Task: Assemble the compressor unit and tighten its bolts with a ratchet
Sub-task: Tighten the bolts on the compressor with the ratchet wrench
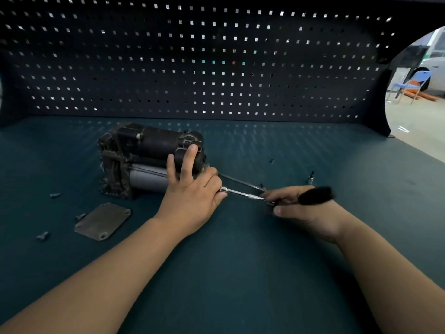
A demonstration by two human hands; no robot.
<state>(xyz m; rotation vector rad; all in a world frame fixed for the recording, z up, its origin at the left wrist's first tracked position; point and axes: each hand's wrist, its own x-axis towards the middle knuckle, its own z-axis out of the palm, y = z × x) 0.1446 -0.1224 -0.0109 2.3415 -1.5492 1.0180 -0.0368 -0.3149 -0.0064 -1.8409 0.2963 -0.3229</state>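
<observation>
1. Loose bolts (55,195) + cover plate (102,221) lie on bench (240,273), just left/front of the unit. Prob. parked w/in reach; plate not yet fitted.
2. Compressor unit (149,155) lies mid-left on bench, near pegboard (216,68), long axis L–R, so its right end faces the tool.
3. Left hand (192,196): forearm comes in from lower left. Two fingers stretched flat over unit's right end housing, likely to stop it shifting under torque. Thumb + other fingers curl round ratchet's tip, guiding it; bolt itself hidden by hand.
4. Ratchet (243,194): slim metal shaft runs from unit's right end down-right, low over bench.
5. Right hand (301,213): wrapped tight round the black handle, wrist low. Handle blurred, so prob. mid-swing.
6. Spare bit (311,179) stands upright just behind right hand.
</observation>
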